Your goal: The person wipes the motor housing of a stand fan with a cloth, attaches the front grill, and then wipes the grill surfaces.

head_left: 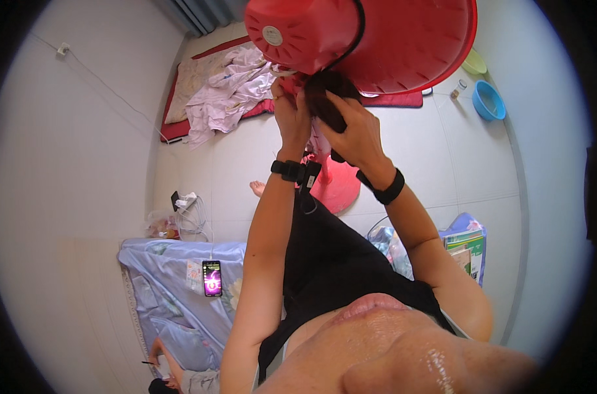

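Note:
The red plastic head of a pedestal appliance (402, 54), like a fan or dish heater, fills the top of the view. A black cord curves over its housing. My left hand (292, 118) grips the appliance just below the housing, its fingertips partly hidden. Pressed close to the same spot, my right hand (357, 130) holds a dark brown, soft-looking bundle (323, 101); what it is made of is hard to tell. The appliance's round red base (345, 184) rests on the tiled floor between my hands and my body. Black straps circle both wrists.
A red-edged mat (402, 100) with rumpled pink bedding (234, 91) lies ahead. Blue basin (489, 101), green basin (474, 62) and jar (458, 90) stand right. A power strip (186, 201) trails cables left. A phone (212, 278) lies on blue bedding (175, 276) near another person's arm (166, 355).

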{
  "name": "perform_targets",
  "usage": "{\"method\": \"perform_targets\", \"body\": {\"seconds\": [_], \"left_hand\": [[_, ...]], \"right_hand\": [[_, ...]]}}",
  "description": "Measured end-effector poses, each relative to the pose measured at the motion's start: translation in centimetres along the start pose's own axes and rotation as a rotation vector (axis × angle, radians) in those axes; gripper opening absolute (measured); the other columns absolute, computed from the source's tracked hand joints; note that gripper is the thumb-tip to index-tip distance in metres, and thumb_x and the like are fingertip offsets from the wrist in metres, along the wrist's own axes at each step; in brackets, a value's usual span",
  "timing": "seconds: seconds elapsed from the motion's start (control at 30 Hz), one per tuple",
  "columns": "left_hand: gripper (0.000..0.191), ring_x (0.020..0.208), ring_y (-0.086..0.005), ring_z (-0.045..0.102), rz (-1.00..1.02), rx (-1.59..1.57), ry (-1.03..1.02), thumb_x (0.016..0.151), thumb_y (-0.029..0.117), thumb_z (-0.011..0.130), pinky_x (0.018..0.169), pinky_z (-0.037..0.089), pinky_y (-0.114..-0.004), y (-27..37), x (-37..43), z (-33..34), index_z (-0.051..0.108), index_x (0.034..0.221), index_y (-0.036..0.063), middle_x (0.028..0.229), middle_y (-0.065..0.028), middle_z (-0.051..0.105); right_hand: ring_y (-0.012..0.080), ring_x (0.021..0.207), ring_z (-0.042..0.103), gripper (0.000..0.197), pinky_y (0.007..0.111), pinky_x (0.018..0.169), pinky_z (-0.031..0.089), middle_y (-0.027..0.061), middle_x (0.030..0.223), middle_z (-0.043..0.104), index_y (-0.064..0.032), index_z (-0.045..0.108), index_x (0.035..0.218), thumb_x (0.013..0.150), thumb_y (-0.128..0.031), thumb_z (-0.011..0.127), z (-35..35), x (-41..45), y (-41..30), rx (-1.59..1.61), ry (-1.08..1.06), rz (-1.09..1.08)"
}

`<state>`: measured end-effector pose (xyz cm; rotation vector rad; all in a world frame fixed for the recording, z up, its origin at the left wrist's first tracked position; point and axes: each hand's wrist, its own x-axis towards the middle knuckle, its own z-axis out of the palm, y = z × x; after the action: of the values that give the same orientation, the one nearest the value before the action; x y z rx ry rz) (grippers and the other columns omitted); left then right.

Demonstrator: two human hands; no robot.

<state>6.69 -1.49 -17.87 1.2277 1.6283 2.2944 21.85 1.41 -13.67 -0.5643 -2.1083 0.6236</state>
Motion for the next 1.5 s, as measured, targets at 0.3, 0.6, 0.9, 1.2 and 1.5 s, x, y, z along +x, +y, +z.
{"method": "perform_targets", "body": {"seconds": [0.3,0.6,0.9,1.2,1.5], "left_hand": [[0.039,0.093,-0.0350,0.065,0.075,0.091,0.030,0.106,0.035,0.049,0.084,0.050,-0.041,-0.9,0.4,-0.5,0.050,0.125,0.0005,0.102,-0.0193,0.068],[0.046,0.099,-0.0387,0.064,0.145,0.160,0.099,0.105,0.036,0.048,0.088,0.049,-0.043,-2.0,0.4,-0.7,0.049,0.131,-0.0021,0.112,-0.0236,0.066],[0.040,0.109,-0.0304,0.060,0.035,-0.016,-0.068,0.107,0.027,0.048,0.100,0.045,-0.039,-2.1,0.5,-1.3,0.047,0.133,-0.0019,0.122,-0.0187,0.063],[0.039,0.117,-0.0264,0.054,-0.059,0.005,-0.109,0.108,0.025,0.046,0.106,0.040,-0.038,-0.4,-0.1,-0.9,0.043,0.137,-0.0013,0.129,-0.0169,0.058],[0.040,0.119,-0.0226,0.052,0.034,0.032,-0.108,0.109,0.028,0.046,0.107,0.041,-0.035,-1.9,0.6,-1.9,0.042,0.140,0.0036,0.134,-0.0108,0.054]], "right_hand": [[0.0404,0.091,0.071,0.054,0.042,0.080,0.058,0.0220,0.107,0.072,-0.0025,0.065,0.131,0.083,-0.025,0.077,-0.1,0.6,-2.4,-0.143,-0.096,0.082],[0.0235,0.108,0.069,0.047,0.039,0.095,0.055,0.0167,0.122,0.071,0.0038,0.061,0.132,0.091,-0.018,0.071,0.9,1.1,2.0,1.041,-0.281,0.521],[0.0214,0.110,0.068,0.052,0.035,0.099,0.054,0.0118,0.124,0.069,0.0005,0.054,0.141,0.094,-0.012,0.070,0.8,0.0,4.7,1.361,-0.470,0.835],[0.0276,0.112,0.066,0.056,0.035,0.100,0.051,0.0219,0.124,0.068,0.0033,0.059,0.137,0.088,-0.021,0.073,-2.8,-0.8,2.3,0.500,-0.239,0.253],[0.0448,0.105,0.066,0.055,0.043,0.090,0.055,0.0268,0.121,0.064,0.0057,0.057,0.132,0.090,-0.026,0.073,4.5,-0.9,2.2,0.273,0.083,0.046]]}}
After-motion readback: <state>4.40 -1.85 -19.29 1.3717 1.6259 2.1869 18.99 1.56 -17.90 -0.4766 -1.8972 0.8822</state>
